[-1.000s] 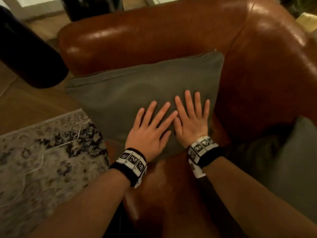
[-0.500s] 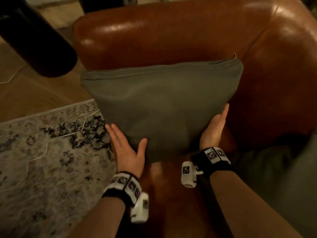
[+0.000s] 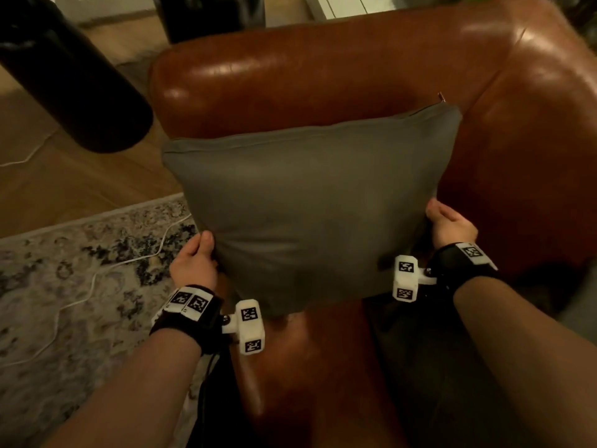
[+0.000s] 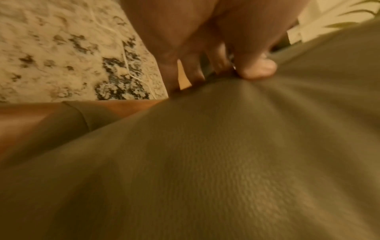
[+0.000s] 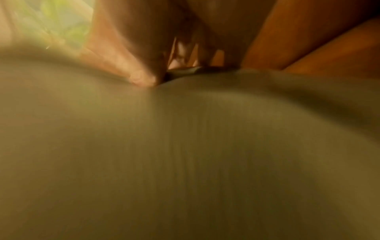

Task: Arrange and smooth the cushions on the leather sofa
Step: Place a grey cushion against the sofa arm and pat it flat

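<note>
A grey square cushion (image 3: pixel 307 208) stands tilted in the corner of the brown leather sofa (image 3: pixel 323 72), between the armrest and the backrest. My left hand (image 3: pixel 197 257) grips its lower left edge, thumb on the front face and fingers behind. My right hand (image 3: pixel 449 224) grips its lower right edge the same way. In the left wrist view the thumb of my left hand (image 4: pixel 255 68) presses into the cushion fabric (image 4: pixel 205 162). The right wrist view is filled by the cushion (image 5: pixel 185 154), with my right hand (image 5: pixel 148 76) pinching its edge.
A second grey cushion (image 3: pixel 581 318) lies at the right edge on the sofa seat. A patterned rug (image 3: pixel 64 286) with a white cable (image 3: pixel 93 279) across it covers the wooden floor on the left. A large black cylinder (image 3: pixel 64 76) stands beyond the armrest.
A second ago both palms lay flat on the cushion's face. They slid out to its two sides, then closed on its edges, and the cushion now stands more upright.
</note>
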The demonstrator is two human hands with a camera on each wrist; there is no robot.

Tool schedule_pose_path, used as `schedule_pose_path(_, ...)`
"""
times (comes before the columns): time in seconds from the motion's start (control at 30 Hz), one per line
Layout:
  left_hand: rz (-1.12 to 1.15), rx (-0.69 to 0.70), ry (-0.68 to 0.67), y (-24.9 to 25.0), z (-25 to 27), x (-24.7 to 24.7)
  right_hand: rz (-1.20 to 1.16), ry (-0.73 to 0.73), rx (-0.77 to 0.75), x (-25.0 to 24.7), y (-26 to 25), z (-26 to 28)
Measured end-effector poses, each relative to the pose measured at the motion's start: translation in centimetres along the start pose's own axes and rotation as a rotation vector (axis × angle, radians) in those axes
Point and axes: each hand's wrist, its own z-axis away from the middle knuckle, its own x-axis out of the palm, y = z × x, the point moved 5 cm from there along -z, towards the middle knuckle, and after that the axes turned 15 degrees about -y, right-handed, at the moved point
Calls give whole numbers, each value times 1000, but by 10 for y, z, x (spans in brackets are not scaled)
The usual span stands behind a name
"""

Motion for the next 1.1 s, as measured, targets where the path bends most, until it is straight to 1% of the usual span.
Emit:
schedule_pose_path(0.07, -37, 12, 40, 3, 3, 1, -8, 3, 4, -1, -1, 2)
schedule_pose_path(0.17, 48, -4, -18, 3, 6, -1, -52, -45, 16, 4, -4, 2)
schedule_pose_path(0.23, 73, 88, -99, 19, 8, -2, -126, -111, -7, 7, -26, -3)
schedule_pose_path(0.3, 99, 212, -201, 50, 12, 2, -231, -179, -49, 11, -59, -12)
schedule_pose_path(0.33, 100, 248, -227, 66, 13, 5, -228, -199, -71, 12, -77, -17)
schedule_pose_path(0.4, 32, 284, -208, 93, 8, 11, -70, -175, -147, 14, -113, -19)
schedule_pose_path(0.47, -142, 341, -130, 111, 1, 12, 88, -76, -235, 11, -139, -23)
schedule_pose_path(0.5, -192, 360, -82, 114, -1, 10, 136, -39, -271, 9, -145, -26)
schedule_pose_path(0.57, -209, 332, -34, 112, -3, 7, 143, 46, -317, 5, -148, -28)
schedule_pose_path(0.67, -133, 216, 5, 106, 3, 7, 96, 87, -430, 7, -149, -23)
schedule_pose_path(0.7, -136, 222, 16, 108, 5, 5, 92, 99, -461, 6, -151, -21)
schedule_pose_path(0.73, -179, 287, 24, 116, 11, 5, 74, 90, -489, 5, -154, -23)
schedule_pose_path(0.77, -284, 413, 16, 129, 18, 6, 98, 42, -503, 5, -160, -26)
schedule_pose_path(0.8, -456, 553, -23, 140, 24, 10, 213, -41, -528, 8, -169, -27)
schedule_pose_path(0.83, -685, 677, -70, 150, 28, 18, 439, -145, -546, 14, -180, -26)
schedule_pose_path(0.87, -934, 756, -111, 157, 28, 27, 703, -256, -542, 22, -189, -27)
schedule_pose_path(0.9, -1159, 778, -149, 160, 24, 37, 945, -346, -524, 27, -194, -24)
schedule_pose_path(0.93, -1314, 759, -184, 163, 21, 44, 1127, -391, -523, 30, -199, -23)
schedule_pose_path(0.97, -1378, 735, -203, 166, 18, 48, 1227, -405, -552, 32, -204, -18)
schedule_pose_path(1.0, -1357, 724, -204, 168, 16, 48, 1255, -380, -599, 33, -209, -15)
schedule_pose_path(1.07, -1173, 673, -184, 171, 13, 44, 1195, -267, -682, 33, -213, -13)
schedule_pose_path(1.1, -1064, 619, -168, 170, 12, 41, 1151, -213, -684, 33, -210, -12)
